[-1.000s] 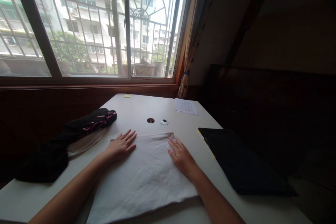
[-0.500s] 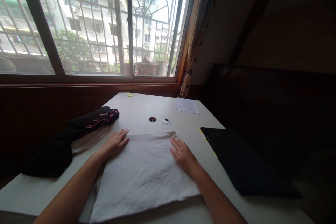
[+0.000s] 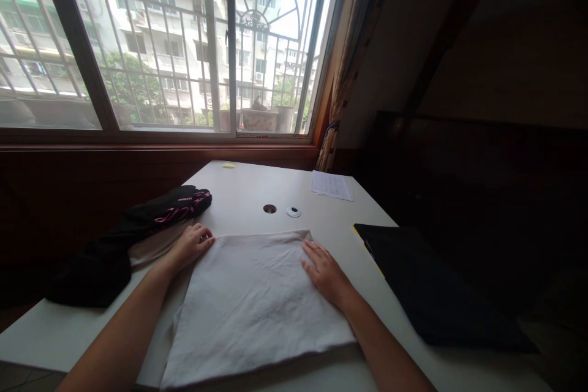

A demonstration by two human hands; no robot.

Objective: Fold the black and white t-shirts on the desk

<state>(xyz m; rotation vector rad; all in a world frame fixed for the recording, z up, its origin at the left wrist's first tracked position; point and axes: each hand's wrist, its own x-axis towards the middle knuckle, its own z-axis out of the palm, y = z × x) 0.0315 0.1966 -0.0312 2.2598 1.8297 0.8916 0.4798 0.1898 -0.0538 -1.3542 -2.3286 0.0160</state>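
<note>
A white folded cloth [image 3: 257, 306], roughly four-sided and lightly wrinkled, lies on the white table [image 3: 243, 196] in front of me. At its far left corner is my left hand [image 3: 189, 249], its fingers curled and pinched together at the cloth's edge. My right hand [image 3: 325, 269] rests flat on the far right part of the cloth, fingers stretched out. The right forearm crosses the cloth's near right corner.
To the left lie a black garment with pink cords [image 3: 114, 239] and a beige cloth [image 3: 160, 246]. A dark folded fabric [image 3: 436, 288] with a yellow edge lies right. Farther back are a cable hole [image 3: 269, 209], its round cover [image 3: 293, 212], paper sheets [image 3: 332, 185] and a yellow note [image 3: 228, 165].
My left hand has slid off the cloth's top towards its far left corner, and its fingers have curled from flat to pinched. My right hand stays flat on the cloth.
</note>
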